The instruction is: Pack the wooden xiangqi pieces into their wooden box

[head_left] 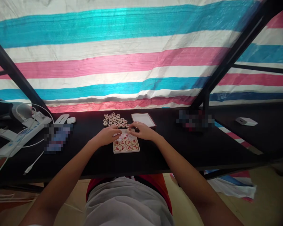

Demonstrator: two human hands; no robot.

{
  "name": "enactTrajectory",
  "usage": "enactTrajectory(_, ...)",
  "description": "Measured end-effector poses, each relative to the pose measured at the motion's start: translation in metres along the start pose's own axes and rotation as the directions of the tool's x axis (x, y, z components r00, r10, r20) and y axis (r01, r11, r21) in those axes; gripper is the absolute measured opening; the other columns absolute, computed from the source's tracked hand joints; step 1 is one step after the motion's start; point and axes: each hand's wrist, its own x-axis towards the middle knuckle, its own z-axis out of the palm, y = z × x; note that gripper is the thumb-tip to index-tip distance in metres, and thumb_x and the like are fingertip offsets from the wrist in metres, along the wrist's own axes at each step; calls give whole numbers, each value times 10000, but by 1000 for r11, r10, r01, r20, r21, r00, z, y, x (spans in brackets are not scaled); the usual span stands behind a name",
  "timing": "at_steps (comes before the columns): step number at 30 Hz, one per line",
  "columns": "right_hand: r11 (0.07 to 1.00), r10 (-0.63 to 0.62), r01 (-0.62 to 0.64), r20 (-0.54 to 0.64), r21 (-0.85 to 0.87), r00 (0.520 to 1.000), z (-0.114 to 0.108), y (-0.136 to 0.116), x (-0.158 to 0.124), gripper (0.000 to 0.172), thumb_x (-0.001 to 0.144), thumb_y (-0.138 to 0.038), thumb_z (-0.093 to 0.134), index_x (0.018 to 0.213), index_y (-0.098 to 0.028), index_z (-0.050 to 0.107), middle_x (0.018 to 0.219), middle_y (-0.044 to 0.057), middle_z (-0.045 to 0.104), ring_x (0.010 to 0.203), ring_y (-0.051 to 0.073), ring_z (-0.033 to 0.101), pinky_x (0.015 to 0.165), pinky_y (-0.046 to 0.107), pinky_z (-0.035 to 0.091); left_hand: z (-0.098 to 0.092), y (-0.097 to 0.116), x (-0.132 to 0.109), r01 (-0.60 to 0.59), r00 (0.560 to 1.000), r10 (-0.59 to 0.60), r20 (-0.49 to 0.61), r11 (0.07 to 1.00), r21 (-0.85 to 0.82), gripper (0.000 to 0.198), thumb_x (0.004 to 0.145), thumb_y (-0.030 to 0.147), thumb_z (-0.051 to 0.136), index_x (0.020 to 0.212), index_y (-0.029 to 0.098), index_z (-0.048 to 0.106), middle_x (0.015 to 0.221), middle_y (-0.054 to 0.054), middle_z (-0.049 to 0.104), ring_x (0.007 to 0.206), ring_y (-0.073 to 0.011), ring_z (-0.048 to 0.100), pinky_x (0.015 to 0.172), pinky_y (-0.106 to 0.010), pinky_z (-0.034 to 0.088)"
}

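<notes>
A shallow white box lies before me on the black table. Its near part holds rows of round xiangqi pieces with red characters, and a single piece sits farther in. My left hand is at the far left of the box, its fingers bent over the edge and gripping there. At the far right corner, my right hand pinches one red-marked xiangqi piece between thumb and fingers, above the box. Just beyond the box stands a cluster of loose xiangqi pieces, some with dark characters.
A box lid lies at the back, right of the loose pieces. On the left are a power strip, white cables and a white earphone case. A white adapter sits far right. Striped sheeting hangs behind the table.
</notes>
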Motion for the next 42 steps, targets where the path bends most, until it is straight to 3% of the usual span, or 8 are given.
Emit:
enactTrajectory(4, 993, 95, -109, -224, -49, 970, 0, 9, 2, 203, 837, -330, 550, 972, -200, 628, 977, 67, 626, 963, 218, 556, 876, 365, 430, 5, -3, 1, 44, 998, -44, -55, 999, -2, 296, 900, 257, 387, 1053, 214, 637, 1070, -70, 555, 973, -191, 560, 832, -295, 463)
enactTrajectory(6, 982, 146, -171, -269, -75, 952, 1, 17, 2, 198, 831, -332, 563, 952, -200, 649, 982, 77, 614, 991, 234, 545, 905, 386, 419, 7, -8, 1, 97, 993, -97, -66, 995, -6, 303, 893, 259, 391, 1088, 222, 620, 1113, -71, 542, 999, -204, 555, 836, -311, 468)
enactTrajectory(16, 984, 99, -125, -194, -126, 976, 15, 38, 5, 268, 819, -315, 601, 1048, -202, 683, 1036, 94, 588, 982, 227, 551, 920, 375, 442, 1, -12, -1, 52, 997, -49, 57, 998, -42, 387, 815, 138, 400, 1133, 209, 610, 1089, -70, 570, 984, -197, 554, 875, -297, 444)
enactTrajectory(20, 971, 149, -162, -83, -175, 985, 17, 44, 5, 274, 805, -319, 618, 1028, -182, 699, 1077, 115, 582, 968, 233, 567, 908, 364, 454, -1, -9, -2, 47, 993, -39, 109, 996, -71, 343, 839, 168, 396, 1061, 230, 650, 1054, -55, 585, 939, -184, 568, 830, -274, 449)
enactTrajectory(23, 968, 147, -157, -67, -195, 987, 17, 45, 4, 284, 810, -326, 612, 1040, -180, 692, 1099, 119, 576, 980, 235, 563, 917, 365, 447, -1, -7, -3, 68, 988, -59, 142, 996, -65, 302, 867, 217, 397, 1022, 226, 656, 1038, -58, 597, 946, -191, 568, 819, -274, 448)
enactTrajectory(32, 962, 140, -156, -83, -223, 987, 17, 33, 3, 316, 809, -369, 610, 1063, -189, 669, 1115, 120, 558, 1031, 256, 525, 930, 390, 433, 0, -4, -3, 73, 987, -69, 146, 997, -25, 282, 881, 233, 391, 1116, 248, 547, 1066, -46, 584, 994, -195, 543, 808, -265, 436)
enactTrajectory(38, 976, 108, -126, -103, -177, 989, 14, 28, 2, 265, 794, -249, 599, 1042, -190, 669, 1105, 113, 547, 1046, 247, 518, 947, 395, 428, 1, -5, -3, 68, 989, -64, 135, 997, -27, 265, 882, 256, 409, 1109, 253, 546, 1060, -43, 589, 985, -193, 546, 826, -273, 434)
enactTrajectory(42, 988, 115, -118, -43, -102, 992, 9, 30, 1, 262, 754, -178, 613, 1009, -197, 673, 1102, 101, 544, 1006, 226, 548, 942, 380, 435, 0, -5, -4, 66, 989, -60, 137, 997, -38, 272, 893, 265, 388, 1107, 247, 554, 1060, -46, 594, 984, -195, 549, 826, -275, 436)
